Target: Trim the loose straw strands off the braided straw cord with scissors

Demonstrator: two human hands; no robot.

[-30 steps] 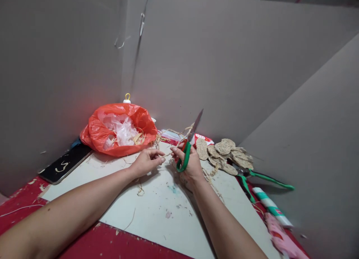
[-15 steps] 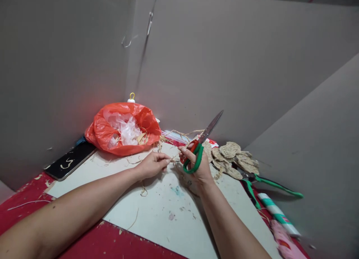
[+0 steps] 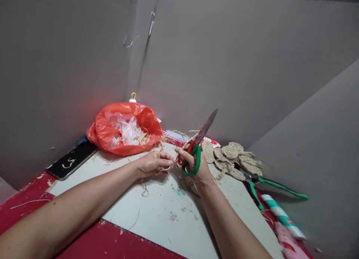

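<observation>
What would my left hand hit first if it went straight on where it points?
Likely your right hand or the scissors it holds; depth makes it unclear which comes first.

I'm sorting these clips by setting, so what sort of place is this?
Probably a craft work corner: coiled fibre pieces lie beside green-handled pliers, scissors are in the right hand, and grey partitions enclose the table.

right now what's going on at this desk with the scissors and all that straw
The left hand pinches a thin straw cord. The right hand holds scissors, blades pointing up and away, while its fingers also work at the cord. A red bag and woven straw pieces sit beyond the hands.
</observation>
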